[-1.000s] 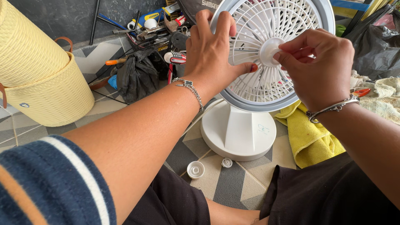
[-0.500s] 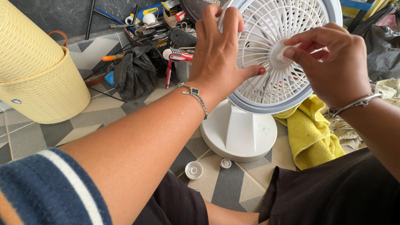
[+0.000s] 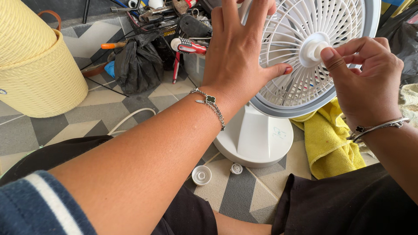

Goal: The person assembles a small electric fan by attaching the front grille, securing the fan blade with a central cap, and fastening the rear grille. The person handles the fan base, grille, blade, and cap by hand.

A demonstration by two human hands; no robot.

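A white table fan stands on the tiled floor in front of me, its round grille (image 3: 300,82) facing me on a white base (image 3: 254,139). My left hand (image 3: 239,52) lies flat against the left side of the grille, fingers spread, thumb on the ribs. My right hand (image 3: 365,82) pinches the white centre cap (image 3: 312,47) of the grille between thumb and forefinger. Both wrists wear bracelets.
Two small white round caps (image 3: 201,175) (image 3: 236,168) lie on the floor by the fan's base. A yellow cloth (image 3: 326,143) is under the fan on the right. A pale yellow woven basket (image 3: 39,74) stands at left. A black bag (image 3: 137,65) and a heap of tools (image 3: 174,26) lie behind.
The view has shifted right and down. My right hand has slid from covering the centre cap to its right side, so the cap now shows. My left hand stays on the grille.
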